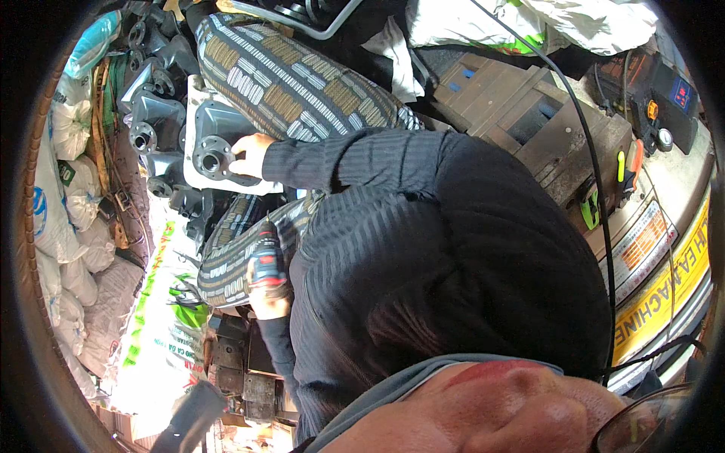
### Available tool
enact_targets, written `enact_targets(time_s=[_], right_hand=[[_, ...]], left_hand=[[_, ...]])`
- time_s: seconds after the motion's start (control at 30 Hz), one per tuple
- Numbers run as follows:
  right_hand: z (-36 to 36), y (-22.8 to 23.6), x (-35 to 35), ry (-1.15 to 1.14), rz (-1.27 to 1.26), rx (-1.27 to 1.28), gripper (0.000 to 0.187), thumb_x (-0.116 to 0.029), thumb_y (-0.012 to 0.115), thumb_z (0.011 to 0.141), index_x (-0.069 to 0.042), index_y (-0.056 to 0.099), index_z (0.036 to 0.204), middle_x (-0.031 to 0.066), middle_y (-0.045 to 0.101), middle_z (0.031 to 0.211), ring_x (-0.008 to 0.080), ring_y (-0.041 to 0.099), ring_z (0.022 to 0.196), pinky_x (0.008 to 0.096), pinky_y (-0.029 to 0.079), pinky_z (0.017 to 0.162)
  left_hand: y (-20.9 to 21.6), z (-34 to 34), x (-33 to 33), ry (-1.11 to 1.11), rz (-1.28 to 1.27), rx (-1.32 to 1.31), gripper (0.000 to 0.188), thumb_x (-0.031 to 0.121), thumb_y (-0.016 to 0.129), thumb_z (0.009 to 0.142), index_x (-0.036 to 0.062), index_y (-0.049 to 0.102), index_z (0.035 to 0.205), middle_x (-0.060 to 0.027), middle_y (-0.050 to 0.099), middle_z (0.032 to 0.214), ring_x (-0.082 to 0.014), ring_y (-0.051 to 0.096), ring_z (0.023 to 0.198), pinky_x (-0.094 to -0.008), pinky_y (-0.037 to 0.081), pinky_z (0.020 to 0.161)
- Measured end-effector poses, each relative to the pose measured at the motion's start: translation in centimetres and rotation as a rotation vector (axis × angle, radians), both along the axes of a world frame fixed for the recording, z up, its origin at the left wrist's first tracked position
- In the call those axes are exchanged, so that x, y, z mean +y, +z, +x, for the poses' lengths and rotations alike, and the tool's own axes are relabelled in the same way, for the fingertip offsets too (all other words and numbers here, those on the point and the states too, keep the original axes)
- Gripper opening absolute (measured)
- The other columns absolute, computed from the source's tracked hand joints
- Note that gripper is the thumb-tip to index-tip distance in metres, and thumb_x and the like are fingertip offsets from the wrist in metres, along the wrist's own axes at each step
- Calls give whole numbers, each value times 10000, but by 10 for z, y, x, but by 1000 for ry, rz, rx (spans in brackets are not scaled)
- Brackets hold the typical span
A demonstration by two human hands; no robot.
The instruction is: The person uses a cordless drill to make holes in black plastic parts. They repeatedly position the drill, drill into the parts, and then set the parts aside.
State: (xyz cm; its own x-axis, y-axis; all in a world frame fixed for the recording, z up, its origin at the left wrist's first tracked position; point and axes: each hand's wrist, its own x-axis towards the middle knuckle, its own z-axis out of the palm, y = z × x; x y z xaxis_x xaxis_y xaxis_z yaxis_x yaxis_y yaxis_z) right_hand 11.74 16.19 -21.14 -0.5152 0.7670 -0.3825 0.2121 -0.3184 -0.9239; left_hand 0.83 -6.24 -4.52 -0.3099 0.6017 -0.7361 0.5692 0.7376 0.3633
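My right hand (255,155) reaches out along the upper part of the head view. Its fingers are closed on the rim of a grey metal housing with a round, holed flange (211,160). A white backing (198,90) shows around that housing, beside my patterned trouser leg (279,72). Lower down, my left hand (269,303) is wrapped around a red-and-dark cordless drill (268,260). The drill's bit points up the picture, apart from the housing. How my fingers lie on the drill's handle is partly hidden.
Several similar metal housings (157,117) are piled left of the held one. White sacks (68,241) line the left edge. A large metal machine block (529,128) stands at upper right, near a dark powered unit (676,102). A black cable (585,136) crosses the right side.
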Motion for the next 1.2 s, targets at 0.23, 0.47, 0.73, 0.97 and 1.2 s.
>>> enact_targets(time_s=[0.23, 0.47, 0.73, 0.97, 1.2], right_hand=[[57, 41, 78, 134, 210, 268, 133, -246, 611, 789, -145, 670, 852, -3, 507, 592, 112, 479, 514, 240, 400, 479], [23, 59, 46, 83, -939, 464, 195, -215, 571, 837, -90, 624, 977, -62, 362, 577, 42, 297, 430, 210, 249, 378], [4, 7, 33, -157, -643, 67, 294, -191, 573, 836, -120, 535, 1119, -23, 388, 598, 70, 290, 379, 249, 252, 322], [-9, 20, 39, 37, -608, 141, 228, -240, 530, 867, -107, 537, 1052, -49, 311, 498, 55, 267, 346, 215, 203, 311], [-58, 37, 67, 114, -335, 140, 192, -291, 613, 833, -101, 595, 849, -67, 339, 472, 34, 258, 350, 222, 200, 320]], left_hand=[[-9, 7, -21, 15, -61, -150, 848, 74, 720, 657, 72, 245, 1359, -162, 509, 1191, -198, 607, 840, -288, 498, 746], [-1, -41, 54, -76, 524, 146, 517, 173, 650, 761, 42, 455, 1221, -167, 574, 1110, -257, 594, 969, -327, 467, 824], [-133, -47, 155, 4, 623, 403, 840, 370, 773, 626, -10, 379, 1264, -240, 486, 1156, -300, 513, 1042, -354, 470, 809], [-124, -73, 160, 823, 593, -469, 571, 228, 789, 638, 25, 491, 1080, -88, 578, 846, -128, 555, 591, -234, 447, 422], [-42, -124, 179, 546, 788, -338, 585, 303, 750, 673, 39, 512, 1139, -112, 618, 932, -122, 598, 689, -239, 493, 502]])
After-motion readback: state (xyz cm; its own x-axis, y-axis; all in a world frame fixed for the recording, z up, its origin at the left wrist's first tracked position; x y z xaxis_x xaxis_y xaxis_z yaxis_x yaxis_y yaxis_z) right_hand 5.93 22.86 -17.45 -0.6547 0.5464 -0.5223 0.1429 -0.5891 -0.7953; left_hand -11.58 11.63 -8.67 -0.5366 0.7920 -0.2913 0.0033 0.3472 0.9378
